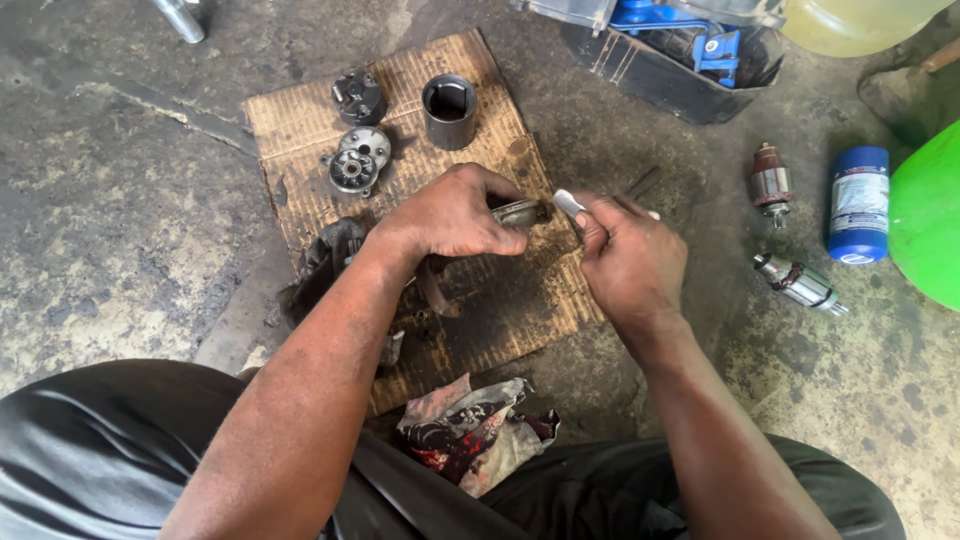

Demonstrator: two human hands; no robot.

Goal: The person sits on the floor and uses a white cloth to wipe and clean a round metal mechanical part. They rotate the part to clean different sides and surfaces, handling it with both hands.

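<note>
My left hand [455, 212] grips a small grey metal motor part [520, 212] above a sheet of brown cardboard [490, 130]. My right hand [628, 255] holds a thin tool with a pale flat tip [568, 202] right next to that part. On the cardboard behind my hands stand a dark metal cylinder housing [449, 110], a round silver end cover [356, 160] and a black round cap [358, 95].
Two motor armatures [771, 184] [800, 284] and a blue can [858, 205] lie on the concrete floor to the right, beside a green container [930, 215]. A black tray with blue parts [665, 50] sits at the back. A stained rag [475, 430] lies near my knees.
</note>
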